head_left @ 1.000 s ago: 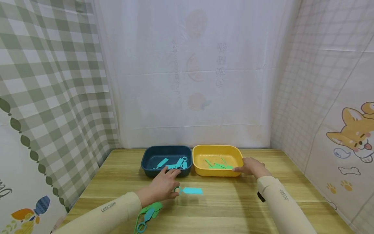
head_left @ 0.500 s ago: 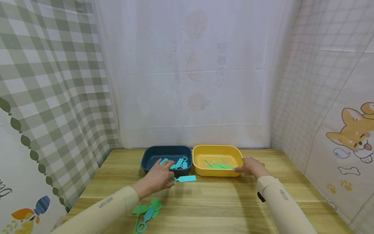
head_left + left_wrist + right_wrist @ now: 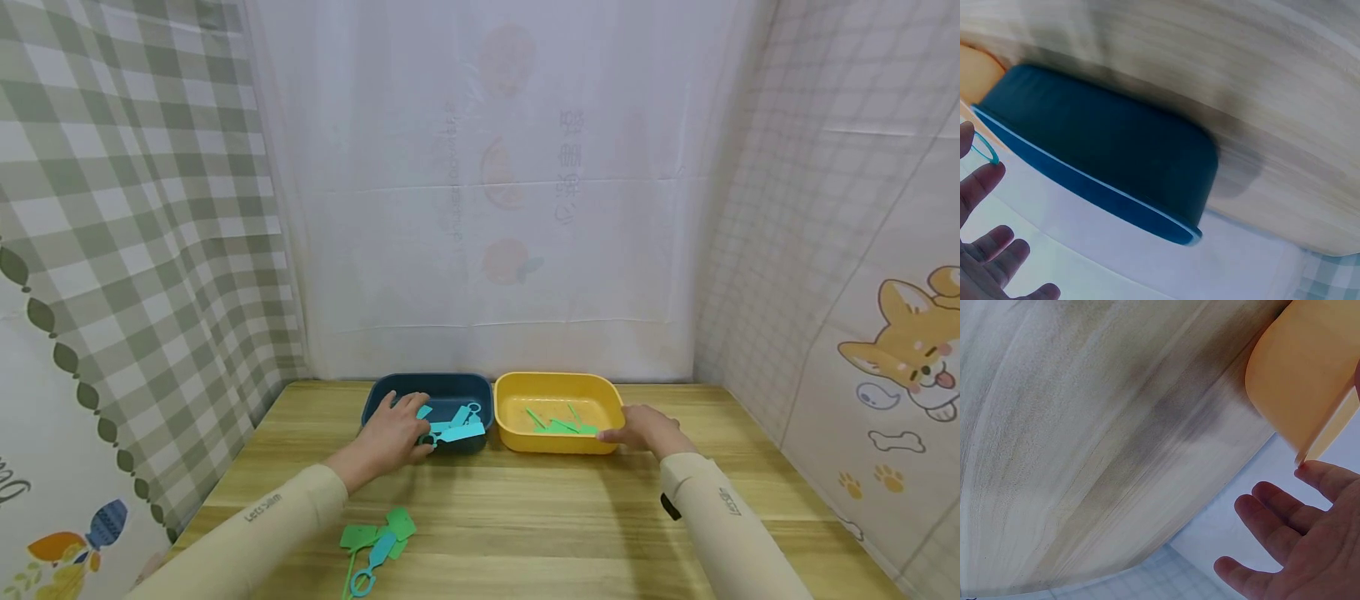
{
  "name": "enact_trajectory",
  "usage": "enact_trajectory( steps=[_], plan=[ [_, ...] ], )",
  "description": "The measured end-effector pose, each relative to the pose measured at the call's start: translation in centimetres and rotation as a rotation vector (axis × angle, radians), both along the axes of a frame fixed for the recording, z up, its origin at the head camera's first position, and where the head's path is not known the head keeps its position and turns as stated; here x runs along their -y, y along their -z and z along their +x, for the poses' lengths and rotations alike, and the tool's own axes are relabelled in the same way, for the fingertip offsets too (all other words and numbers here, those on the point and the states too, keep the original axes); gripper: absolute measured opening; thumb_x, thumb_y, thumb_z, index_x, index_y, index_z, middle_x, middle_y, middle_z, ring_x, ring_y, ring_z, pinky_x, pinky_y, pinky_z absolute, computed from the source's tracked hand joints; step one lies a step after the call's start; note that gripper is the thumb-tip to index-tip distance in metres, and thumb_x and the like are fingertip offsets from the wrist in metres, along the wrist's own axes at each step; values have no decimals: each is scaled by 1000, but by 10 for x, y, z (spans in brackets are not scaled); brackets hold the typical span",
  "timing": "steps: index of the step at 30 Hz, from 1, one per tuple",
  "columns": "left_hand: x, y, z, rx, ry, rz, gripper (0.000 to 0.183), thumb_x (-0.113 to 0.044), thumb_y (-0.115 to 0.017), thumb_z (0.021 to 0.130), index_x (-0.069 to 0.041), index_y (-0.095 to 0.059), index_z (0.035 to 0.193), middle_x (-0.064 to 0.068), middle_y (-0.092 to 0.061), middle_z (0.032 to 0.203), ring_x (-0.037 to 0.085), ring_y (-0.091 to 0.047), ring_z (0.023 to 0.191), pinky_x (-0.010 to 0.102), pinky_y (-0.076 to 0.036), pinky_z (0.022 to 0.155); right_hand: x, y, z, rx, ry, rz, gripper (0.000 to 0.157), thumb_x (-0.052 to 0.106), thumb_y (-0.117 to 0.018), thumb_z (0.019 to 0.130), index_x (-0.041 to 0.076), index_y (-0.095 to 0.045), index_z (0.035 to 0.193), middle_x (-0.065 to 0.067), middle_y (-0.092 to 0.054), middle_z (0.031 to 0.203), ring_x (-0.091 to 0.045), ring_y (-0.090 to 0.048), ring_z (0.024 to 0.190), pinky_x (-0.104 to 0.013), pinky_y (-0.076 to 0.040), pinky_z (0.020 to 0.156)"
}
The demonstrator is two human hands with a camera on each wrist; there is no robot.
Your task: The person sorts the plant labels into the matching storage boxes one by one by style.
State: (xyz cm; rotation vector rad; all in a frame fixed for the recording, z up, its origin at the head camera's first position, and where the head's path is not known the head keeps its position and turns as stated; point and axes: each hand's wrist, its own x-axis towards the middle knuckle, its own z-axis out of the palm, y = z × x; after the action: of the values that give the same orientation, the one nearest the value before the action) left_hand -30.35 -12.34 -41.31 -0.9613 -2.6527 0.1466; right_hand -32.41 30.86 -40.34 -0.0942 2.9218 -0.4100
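My left hand [image 3: 387,436] is at the front left rim of the dark blue bin [image 3: 390,383]. Thumb and index finger pinch the ring of a light-blue plastic tag [image 3: 461,432], whose flat blade points right across the bin's front rim. Inside that bin lie several similar light-blue tags [image 3: 460,416]. At the right end of the yellow bin [image 3: 558,444], my right hand [image 3: 651,429] touches the rim with its index fingertip [image 3: 1305,469], the other fingers loosely spread. Thin green plastic pieces [image 3: 562,426] lie in the yellow bin.
On the wooden table [image 3: 525,533], a small pile of green flat-headed tags [image 3: 401,523] lies at the front left, with another light-blue ring tag [image 3: 382,548] on top. The bins stand side by side near a white curtain [image 3: 495,250]. Checked cloth [image 3: 187,208] hangs on the left.
My left hand has carried the light-blue tag from over the table up and left to the dark blue bin. The right hand stays at the yellow bin.
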Motion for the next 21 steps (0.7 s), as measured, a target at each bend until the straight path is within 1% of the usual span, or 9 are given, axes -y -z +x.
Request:
enact_trajectory(
  steps=[3, 5, 8, 12, 15, 21],
  plan=[
    [3, -2, -4, 20, -23, 21, 24, -39, -75, 89, -15, -76, 89, 20, -51, 139, 37, -48, 130, 65, -35, 104, 0, 0, 0, 2, 0, 3, 62, 52, -69, 89, 0, -61, 121, -25, -63, 120, -45, -57, 110, -73, -38, 87],
    [5, -2, -8, 20, -43, 29, 25, -38, -75, 88, -14, -77, 91, 21, -51, 139, 38, -48, 130, 66, -35, 103, 0, 0, 0, 3, -2, 6, 63, 52, -69, 89, 0, -61, 122, -26, -62, 121, -46, -57, 110, -73, -38, 86],
    [9, -1, -16, 20, -80, 39, 26, -38, -76, 88, -13, -78, 93, 21, -51, 139, 38, -47, 130, 66, -35, 103, 0, 0, 0, 3, -4, 8, 64, 52, -69, 89, -1, -60, 124, -28, -61, 124, -47, -56, 112, -73, -38, 87],
    [13, 0, -24, 33, -130, 55, 27, -39, -76, 87, -12, -77, 93, 22, -51, 139, 39, -47, 130, 68, -34, 103, 2, -2, 2, 3, -5, 8, 65, 52, -69, 89, -2, -59, 125, -28, -60, 124, -47, -56, 112, -72, -39, 87],
    [17, 0, -29, 50, -167, 53, 27, -39, -76, 88, -13, -77, 92, 22, -51, 139, 40, -46, 131, 68, -33, 104, 2, -2, 2, 5, -5, 12, 65, 52, -68, 90, -2, -59, 125, -28, -60, 124, -47, -56, 112, -72, -39, 87],
    [21, 2, -37, 32, -225, 13, 27, -38, -75, 89, -12, -77, 91, 21, -53, 136, 39, -48, 128, 66, -34, 104, 3, -3, 3, 6, 1, 13, 67, 51, -68, 90, -4, -58, 127, -30, -59, 126, -49, -54, 115, -75, -36, 89]
  ],
)
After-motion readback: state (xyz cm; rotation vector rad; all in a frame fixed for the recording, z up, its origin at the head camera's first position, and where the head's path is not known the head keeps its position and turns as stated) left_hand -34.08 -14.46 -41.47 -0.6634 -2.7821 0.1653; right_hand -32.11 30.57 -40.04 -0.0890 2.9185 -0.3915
